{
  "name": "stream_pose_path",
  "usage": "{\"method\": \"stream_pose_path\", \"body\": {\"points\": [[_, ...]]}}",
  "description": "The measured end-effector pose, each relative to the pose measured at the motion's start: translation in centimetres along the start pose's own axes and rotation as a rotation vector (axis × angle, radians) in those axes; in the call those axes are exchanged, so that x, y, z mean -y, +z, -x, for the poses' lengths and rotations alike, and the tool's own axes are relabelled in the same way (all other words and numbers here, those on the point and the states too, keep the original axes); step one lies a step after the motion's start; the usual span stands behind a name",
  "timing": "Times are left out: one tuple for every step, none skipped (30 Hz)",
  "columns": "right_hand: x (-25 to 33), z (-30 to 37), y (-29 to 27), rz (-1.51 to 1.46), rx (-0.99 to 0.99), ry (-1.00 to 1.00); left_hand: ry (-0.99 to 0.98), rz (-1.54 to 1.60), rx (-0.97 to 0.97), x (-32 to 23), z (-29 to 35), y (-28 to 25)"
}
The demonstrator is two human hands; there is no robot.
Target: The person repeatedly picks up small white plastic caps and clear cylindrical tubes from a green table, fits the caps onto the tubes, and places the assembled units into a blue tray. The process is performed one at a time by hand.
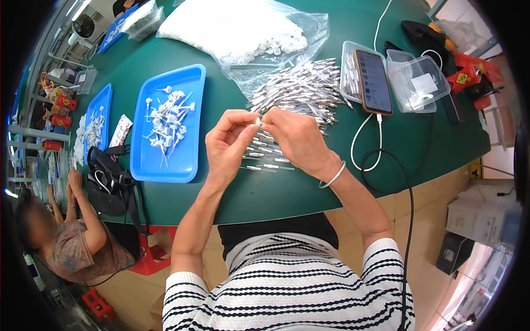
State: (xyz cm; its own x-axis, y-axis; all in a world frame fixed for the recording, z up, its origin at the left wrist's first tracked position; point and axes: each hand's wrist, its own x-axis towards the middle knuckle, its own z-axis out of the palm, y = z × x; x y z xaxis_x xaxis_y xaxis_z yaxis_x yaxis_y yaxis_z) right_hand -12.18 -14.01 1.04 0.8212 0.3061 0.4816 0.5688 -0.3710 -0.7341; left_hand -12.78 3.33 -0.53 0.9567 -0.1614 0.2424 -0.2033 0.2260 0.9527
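My left hand [225,144] and my right hand [301,140] meet over the table, thumbs and forefingers pinched together. Between their fingertips is a small white plastic piece [258,122], mostly covered by the fingers. Just beyond and under my right hand lies a heap of thin tube pieces with metal ends [298,85]. Left of my hands, a blue tray [190,149] holds several thin stems with white caps [168,121]. At the far side a see-through plastic bag [234,27] spills loose white caps [279,45].
A phone [373,83] on a cable leans on a plastic box [349,71] at the right, beside another see-through box [422,85]. A black bag [107,185] lies at the table's left edge. A person [77,237] works at left, near a second blue tray [105,96].
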Motion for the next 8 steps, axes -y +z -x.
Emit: {"method": "stream_pose_path", "body": {"points": [[0.1,0.0,-0.1,-0.096,0.012,0.06,0.012,0.008,0.001,-0.1,0.0,0.1],[0.2,-0.1,-0.2,-0.192,0.025,0.121,0.009,0.004,-0.014,-0.5,0.0,0.3],[0.2,0.0,0.1,-0.331,0.017,0.167,0.006,-0.001,-0.03,-1.2,0.0,0.5],[0.0,0.0,0.4,-0.464,0.015,0.207,0.011,-0.002,-0.05,-1.7,0.0,0.8],[0.0,-0.1,0.5,-0.597,0.015,0.249,0.045,-0.008,-0.061,-1.9,0.0,1.0],[-0.1,-0.2,0.1,-0.621,0.064,0.256,0.078,-0.016,-0.072,-2.0,0.0,1.2],[-0.1,-0.2,0.1,-0.698,0.069,0.272,0.11,-0.024,-0.084,-2.2,0.0,1.2],[-0.1,-0.1,0.3,-0.775,0.075,0.29,0.124,-0.019,-0.098,-2.3,0.0,1.0]]}}
